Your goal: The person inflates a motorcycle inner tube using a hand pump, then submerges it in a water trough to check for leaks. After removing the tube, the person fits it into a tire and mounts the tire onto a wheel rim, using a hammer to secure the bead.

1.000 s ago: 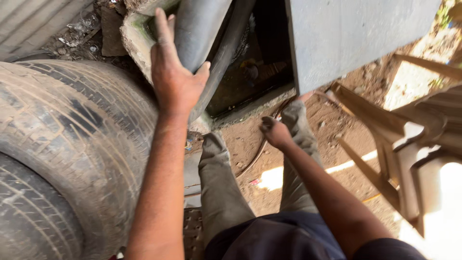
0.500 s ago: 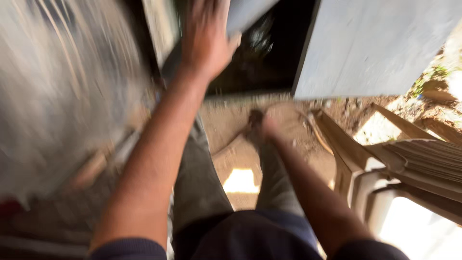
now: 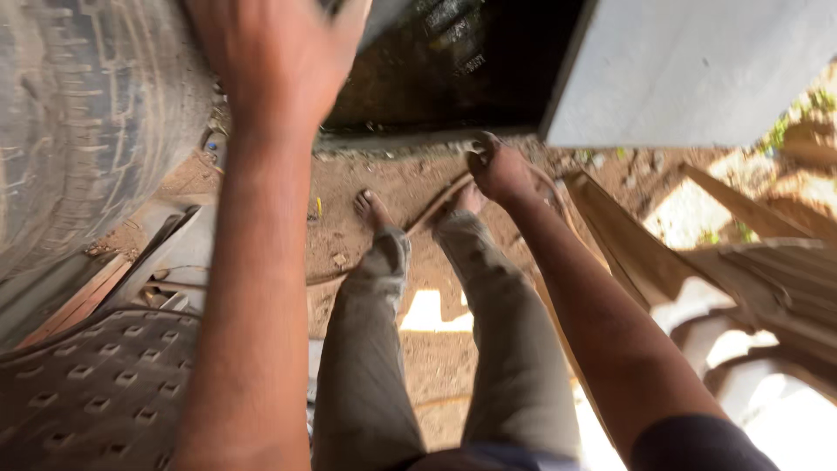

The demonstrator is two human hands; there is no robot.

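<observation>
Nearest the camera, at the lower left, a dark plastic chair seat (image 3: 96,392) with small square perforations fills the corner, and the person's two legs in dusty grey trousers (image 3: 436,349) stretch away over bare brown earth (image 3: 410,187), the bare feet resting on the ground. Right of the legs lie pale wooden planks (image 3: 645,253) and slatted pieces, leaning at angles in bright sun. Farther off on the right, the right hand (image 3: 499,167) hangs over the dirt just below the lower edge of a dark opening (image 3: 453,61); its fingers are curled loosely inward into a soft fist, and whether it grips anything cannot be told. On the left, the left arm reaches up and away, and the left hand (image 3: 270,52) is spread flat and open at the top of the view, its palm pressed towards the dark underside there, just beside a big worn tyre (image 3: 78,131) with deep tread; the fingertips run out of view, so exactly what it touches is unclear. Beyond, a flat grey panel (image 3: 697,70) closes off the far right.
</observation>
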